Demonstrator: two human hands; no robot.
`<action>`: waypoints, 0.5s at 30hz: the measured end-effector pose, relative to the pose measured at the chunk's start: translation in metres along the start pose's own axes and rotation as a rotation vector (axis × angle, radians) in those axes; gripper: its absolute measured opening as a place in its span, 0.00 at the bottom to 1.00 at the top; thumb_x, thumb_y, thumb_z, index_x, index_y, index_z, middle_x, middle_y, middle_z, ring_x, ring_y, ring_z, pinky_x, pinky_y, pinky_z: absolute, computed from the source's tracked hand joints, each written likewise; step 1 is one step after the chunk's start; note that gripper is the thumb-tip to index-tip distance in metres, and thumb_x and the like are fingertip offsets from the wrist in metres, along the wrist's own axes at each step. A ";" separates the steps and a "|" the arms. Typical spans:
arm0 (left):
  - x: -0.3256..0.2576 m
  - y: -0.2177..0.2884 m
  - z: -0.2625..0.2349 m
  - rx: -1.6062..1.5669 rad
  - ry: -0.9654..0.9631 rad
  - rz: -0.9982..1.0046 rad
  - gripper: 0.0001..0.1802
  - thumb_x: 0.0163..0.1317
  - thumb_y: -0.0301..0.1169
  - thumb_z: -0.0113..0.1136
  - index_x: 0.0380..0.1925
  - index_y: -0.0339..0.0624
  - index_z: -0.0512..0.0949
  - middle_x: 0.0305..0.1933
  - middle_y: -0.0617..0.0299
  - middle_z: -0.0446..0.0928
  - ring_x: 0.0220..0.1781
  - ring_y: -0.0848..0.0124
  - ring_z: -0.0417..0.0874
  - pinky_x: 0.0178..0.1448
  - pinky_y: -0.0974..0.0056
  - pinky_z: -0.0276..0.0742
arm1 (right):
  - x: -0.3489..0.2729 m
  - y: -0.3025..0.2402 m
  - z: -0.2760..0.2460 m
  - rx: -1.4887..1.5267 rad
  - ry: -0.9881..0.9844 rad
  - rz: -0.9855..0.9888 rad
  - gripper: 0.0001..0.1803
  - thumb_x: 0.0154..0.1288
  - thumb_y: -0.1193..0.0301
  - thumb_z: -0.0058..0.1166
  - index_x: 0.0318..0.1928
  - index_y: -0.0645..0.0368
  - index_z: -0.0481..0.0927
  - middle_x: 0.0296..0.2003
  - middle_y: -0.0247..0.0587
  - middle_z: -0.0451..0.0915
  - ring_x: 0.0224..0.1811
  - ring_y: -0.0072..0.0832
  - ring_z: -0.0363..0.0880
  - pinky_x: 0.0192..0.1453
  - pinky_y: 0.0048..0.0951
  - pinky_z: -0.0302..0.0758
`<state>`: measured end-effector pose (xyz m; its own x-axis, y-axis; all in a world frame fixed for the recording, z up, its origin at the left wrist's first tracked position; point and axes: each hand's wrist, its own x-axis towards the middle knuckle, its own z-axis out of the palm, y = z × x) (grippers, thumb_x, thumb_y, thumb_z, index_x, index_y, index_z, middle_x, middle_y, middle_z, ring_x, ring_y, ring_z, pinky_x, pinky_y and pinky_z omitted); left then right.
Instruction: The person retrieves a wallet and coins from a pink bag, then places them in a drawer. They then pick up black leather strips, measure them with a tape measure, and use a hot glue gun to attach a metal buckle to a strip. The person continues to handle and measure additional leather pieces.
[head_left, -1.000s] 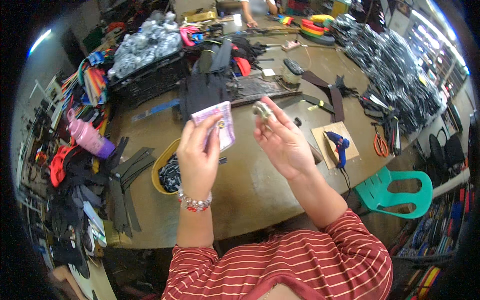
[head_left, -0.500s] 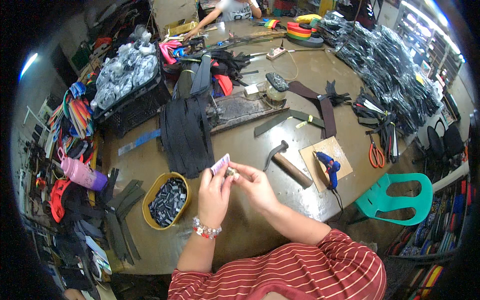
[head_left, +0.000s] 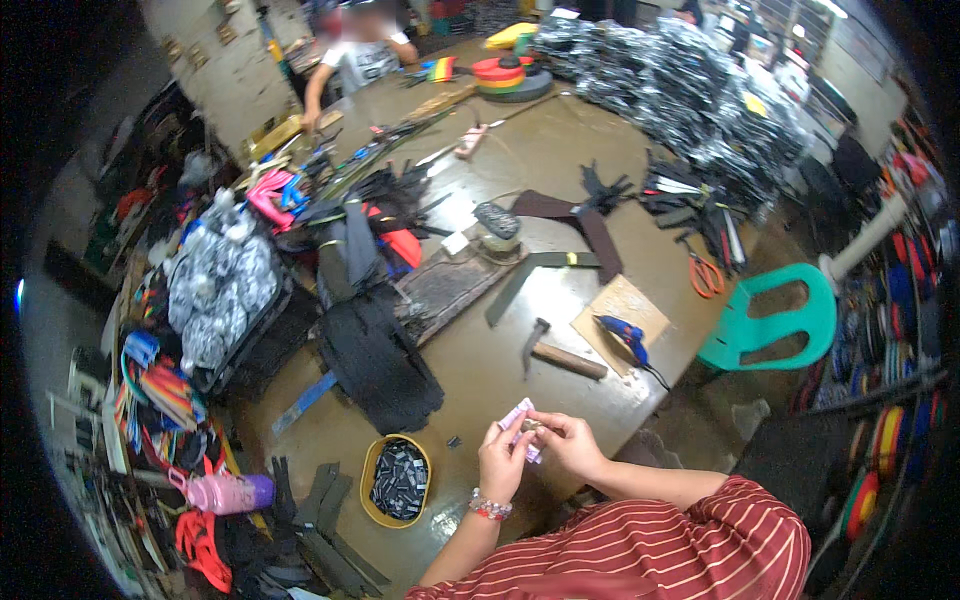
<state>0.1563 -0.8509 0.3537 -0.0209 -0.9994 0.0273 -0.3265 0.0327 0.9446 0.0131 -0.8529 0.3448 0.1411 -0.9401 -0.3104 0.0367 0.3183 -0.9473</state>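
Over the near edge of the table (head_left: 480,375), a folded pink-and-purple slip of paper (head_left: 516,412) is held up between two bare hands, with a small dull-metallic thing (head_left: 531,426) beside it, too small to make out clearly. The paper looks light, thin and soft — likely to bend or crease under a firm pinch, and able to tear if pulled hard — so it seems best held flat near an edge, thumb on one face and fingers on the other. The metallic thing is probably hard and a little slippery, better taken by its sides with the fingertips. The left hand (head_left: 502,456) has its thumb and fingers closed on the paper; the right hand (head_left: 573,447) has its fingers drawn together at the metallic thing, though whether they grip it or only touch it I cannot tell. To the left of the hands stands a yellow bowl (head_left: 393,519) filled with small black pieces (head_left: 400,478), and beyond it lies a bundle of black straps (head_left: 385,365). Past the right hand rest a wooden-handled hammer (head_left: 568,360) and a blue glue gun (head_left: 626,338) on a square board (head_left: 632,300) — farther right, orange-handled scissors (head_left: 706,279) and a green chair (head_left: 775,322) beside the table.
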 end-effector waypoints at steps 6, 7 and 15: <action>0.002 0.070 0.052 -0.207 -0.426 0.063 0.17 0.62 0.26 0.57 0.52 0.43 0.78 0.40 0.56 0.77 0.39 0.69 0.79 0.45 0.68 0.75 | -0.080 -0.033 -0.071 -0.004 0.292 -0.100 0.18 0.65 0.78 0.51 0.56 0.64 0.75 0.45 0.41 0.79 0.41 0.23 0.78 0.47 0.23 0.76; 0.003 0.082 0.062 -0.165 -0.483 0.105 0.17 0.62 0.26 0.57 0.52 0.43 0.78 0.40 0.56 0.77 0.40 0.69 0.79 0.45 0.68 0.75 | -0.089 -0.036 -0.083 0.071 0.305 -0.189 0.18 0.66 0.78 0.51 0.56 0.64 0.74 0.46 0.40 0.78 0.43 0.23 0.78 0.48 0.23 0.76; -0.001 0.189 0.251 0.051 -0.704 0.300 0.13 0.57 0.22 0.62 0.43 0.39 0.82 0.41 0.54 0.82 0.40 0.70 0.82 0.45 0.68 0.77 | -0.172 -0.030 -0.252 0.597 0.493 -0.394 0.18 0.67 0.79 0.49 0.57 0.68 0.71 0.49 0.40 0.77 0.49 0.23 0.76 0.56 0.24 0.74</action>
<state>-0.1428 -0.8408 0.4499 -0.7066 -0.7059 0.0493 -0.2550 0.3189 0.9129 -0.2620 -0.7315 0.4068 -0.4313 -0.8968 -0.0982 0.5250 -0.1610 -0.8357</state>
